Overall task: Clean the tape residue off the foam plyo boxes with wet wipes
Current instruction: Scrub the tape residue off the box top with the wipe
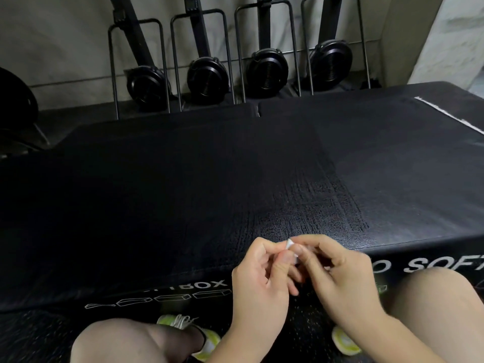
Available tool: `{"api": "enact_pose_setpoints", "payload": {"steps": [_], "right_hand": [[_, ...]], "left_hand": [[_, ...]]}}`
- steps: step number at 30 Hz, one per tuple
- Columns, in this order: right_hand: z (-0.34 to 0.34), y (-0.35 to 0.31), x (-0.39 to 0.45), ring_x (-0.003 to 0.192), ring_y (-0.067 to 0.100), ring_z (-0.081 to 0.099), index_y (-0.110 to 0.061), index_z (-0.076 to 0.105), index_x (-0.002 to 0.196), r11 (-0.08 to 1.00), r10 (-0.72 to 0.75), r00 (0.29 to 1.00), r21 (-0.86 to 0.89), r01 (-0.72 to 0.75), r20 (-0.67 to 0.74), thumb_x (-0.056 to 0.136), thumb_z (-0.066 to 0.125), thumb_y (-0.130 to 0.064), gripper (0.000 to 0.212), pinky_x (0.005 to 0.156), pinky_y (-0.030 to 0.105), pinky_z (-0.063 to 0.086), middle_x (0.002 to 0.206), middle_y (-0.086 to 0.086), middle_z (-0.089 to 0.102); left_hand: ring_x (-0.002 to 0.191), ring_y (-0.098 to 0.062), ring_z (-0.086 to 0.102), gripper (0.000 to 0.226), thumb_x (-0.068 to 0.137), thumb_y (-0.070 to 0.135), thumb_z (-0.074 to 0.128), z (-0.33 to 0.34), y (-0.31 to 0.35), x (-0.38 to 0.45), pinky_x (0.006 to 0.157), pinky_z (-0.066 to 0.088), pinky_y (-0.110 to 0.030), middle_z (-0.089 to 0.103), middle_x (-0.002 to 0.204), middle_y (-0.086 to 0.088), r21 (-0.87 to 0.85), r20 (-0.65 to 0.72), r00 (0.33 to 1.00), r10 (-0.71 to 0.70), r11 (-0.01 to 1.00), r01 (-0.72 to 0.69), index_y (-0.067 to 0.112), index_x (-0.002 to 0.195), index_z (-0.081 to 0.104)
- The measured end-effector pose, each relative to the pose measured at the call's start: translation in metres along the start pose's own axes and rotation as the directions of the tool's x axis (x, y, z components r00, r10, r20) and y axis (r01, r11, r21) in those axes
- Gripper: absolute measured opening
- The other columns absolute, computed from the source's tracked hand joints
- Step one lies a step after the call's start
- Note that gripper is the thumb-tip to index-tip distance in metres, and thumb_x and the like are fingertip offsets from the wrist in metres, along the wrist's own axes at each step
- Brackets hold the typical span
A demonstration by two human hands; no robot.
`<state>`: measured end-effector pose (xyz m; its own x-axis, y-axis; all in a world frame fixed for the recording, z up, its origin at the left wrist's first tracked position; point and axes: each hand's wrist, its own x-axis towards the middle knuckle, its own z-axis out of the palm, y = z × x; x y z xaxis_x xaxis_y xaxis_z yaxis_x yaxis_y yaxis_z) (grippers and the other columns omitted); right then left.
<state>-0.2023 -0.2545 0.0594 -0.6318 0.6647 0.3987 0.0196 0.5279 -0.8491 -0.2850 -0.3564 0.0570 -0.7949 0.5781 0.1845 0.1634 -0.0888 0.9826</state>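
While my knees frame the bottom of the frame, with a yellow-green sneaker (pixel 207 341) on the speckled floor between them, I see both hands meeting at lower centre. My left hand (pixel 258 289) and right hand (pixel 337 281) have their fingers (pixel 285 258) curled together, pinching a small white scrap (pixel 291 247) between the fingertips; I cannot tell whether it is a wipe or peeled tape. Just beyond them lies the black foam plyo box (pixel 183 192), its textured top filling the middle of the frame, white lettering on its near side. A strip of white tape residue (pixel 450 113) runs along the top at the upper right. Farther back, in the upper frame, four black fan machines (pixel 207 77) stand in metal racks against a pale wall.
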Motion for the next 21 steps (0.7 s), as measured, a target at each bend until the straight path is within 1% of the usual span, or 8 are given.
{"api": "enact_pose_setpoints", "payload": {"steps": [3, 5, 7, 10, 14, 16, 19, 21], "right_hand": [[-0.013, -0.006, 0.007, 0.083, 0.005, 0.073, -0.037, 0.076, 0.094, 0.988, 0.105, 0.990, 0.105, -0.115, 0.098, 0.086, 0.071, -0.034, 0.010, 0.074, 0.020, 0.054, 0.086, -0.016, 0.076], [-0.017, -0.007, 0.012, 0.090, 0.009, 0.074, -0.035, 0.076, 0.099, 0.969, 0.155, 0.977, 0.171, -0.179, 0.144, 0.084, 0.075, -0.033, 0.015, 0.081, 0.024, 0.055, 0.095, -0.012, 0.077], [-0.019, -0.008, 0.016, 0.093, 0.012, 0.074, -0.028, 0.075, 0.103, 0.929, 0.201, 0.966, 0.279, -0.241, 0.164, 0.081, 0.078, -0.022, 0.022, 0.081, 0.024, 0.056, 0.098, -0.006, 0.078], [-0.021, -0.008, 0.023, 0.090, 0.018, 0.075, -0.013, 0.075, 0.103, 0.850, 0.272, 0.946, 0.416, -0.323, 0.178, 0.078, 0.079, -0.008, 0.026, 0.077, 0.019, 0.055, 0.094, 0.003, 0.078], [-0.020, -0.009, 0.027, 0.095, 0.017, 0.072, -0.018, 0.079, 0.098, 0.812, 0.285, 0.933, 0.462, -0.356, 0.218, 0.082, 0.076, -0.018, 0.016, 0.081, 0.024, 0.054, 0.100, 0.006, 0.078], [-0.020, -0.009, 0.030, 0.096, 0.019, 0.071, -0.018, 0.080, 0.098, 0.818, 0.287, 0.933, 0.450, -0.357, 0.217, 0.087, 0.072, -0.020, 0.013, 0.086, 0.031, 0.052, 0.101, 0.006, 0.078], [-0.019, -0.007, 0.033, 0.099, 0.034, 0.070, -0.016, 0.079, 0.098, 0.804, 0.290, 0.937, 0.482, -0.349, 0.195, 0.089, 0.070, -0.021, 0.014, 0.095, 0.047, 0.054, 0.099, 0.012, 0.076], [-0.019, -0.006, 0.036, 0.098, 0.042, 0.067, -0.018, 0.078, 0.099, 0.793, 0.306, 0.935, 0.495, -0.355, 0.181, 0.091, 0.067, -0.020, 0.014, 0.094, 0.051, 0.055, 0.097, 0.016, 0.075]], "left_hand": [[0.079, -0.025, 0.072, 0.005, 0.098, 0.013, 0.061, -0.003, 0.011, 0.004, 0.060, 0.058, -0.042, 0.076, 0.094, -0.003, -0.021, 0.079, 0.997, -0.001, 1.000, 0.003, 0.014, 0.101, 0.065], [0.089, -0.025, 0.072, 0.009, 0.098, 0.012, 0.059, -0.005, 0.015, 0.007, 0.061, 0.057, -0.038, 0.076, 0.097, -0.005, -0.056, 0.083, 0.996, -0.031, 0.998, 0.036, 0.010, 0.104, 0.065], [0.092, -0.024, 0.071, 0.012, 0.097, 0.015, 0.060, -0.007, 0.019, 0.009, 0.064, 0.058, -0.035, 0.075, 0.098, -0.006, -0.082, 0.083, 0.995, -0.052, 0.995, 0.059, 0.011, 0.106, 0.067], [0.093, -0.018, 0.072, 0.016, 0.092, 0.019, 0.066, -0.009, 0.022, 0.013, 0.071, 0.058, -0.031, 0.075, 0.102, -0.001, -0.063, 0.103, 0.993, -0.063, 0.996, 0.070, 0.013, 0.107, 0.069], [0.089, -0.017, 0.072, 0.007, 0.090, 0.018, 0.070, -0.013, 0.023, 0.020, 0.077, 0.057, -0.031, 0.076, 0.092, -0.001, -0.010, 0.045, 0.998, -0.040, 0.999, 0.041, 0.014, 0.095, 0.073], [0.085, -0.015, 0.071, 0.005, 0.090, 0.017, 0.070, -0.016, 0.024, 0.025, 0.079, 0.056, -0.029, 0.075, 0.087, -0.002, -0.008, 0.032, 0.998, -0.049, 0.999, 0.049, 0.014, 0.091, 0.073], [0.078, -0.016, 0.067, 0.007, 0.092, 0.017, 0.067, -0.019, 0.024, 0.029, 0.079, 0.056, -0.031, 0.071, 0.080, -0.007, -0.045, 0.078, 0.991, -0.104, 0.993, 0.108, 0.014, 0.089, 0.072], [0.075, -0.017, 0.066, 0.007, 0.093, 0.016, 0.066, -0.018, 0.024, 0.029, 0.078, 0.056, -0.033, 0.070, 0.078, -0.006, -0.038, 0.103, 0.986, -0.130, 0.990, 0.135, 0.014, 0.090, 0.071]]}}
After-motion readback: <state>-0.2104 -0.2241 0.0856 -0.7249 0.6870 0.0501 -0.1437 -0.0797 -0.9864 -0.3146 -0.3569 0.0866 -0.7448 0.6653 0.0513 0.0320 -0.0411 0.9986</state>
